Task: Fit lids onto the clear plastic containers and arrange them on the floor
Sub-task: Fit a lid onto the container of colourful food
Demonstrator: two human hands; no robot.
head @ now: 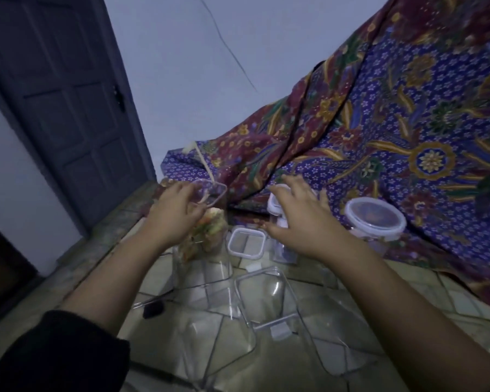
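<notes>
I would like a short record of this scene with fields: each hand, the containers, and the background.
left hand: holds a clear square lid above a container with colourful contents
right hand: spread over a small white-lidded container; grip unclear
round container: lid on
square container: lidded, on tiled floor
background: patterned cloth, door

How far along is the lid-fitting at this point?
Done: the round container by the patterned cloth already wears its lid. In hand: the left hand holds a square clear lid; the right hand reaches over a small container. Left: the large clear containers in front look open.
</notes>
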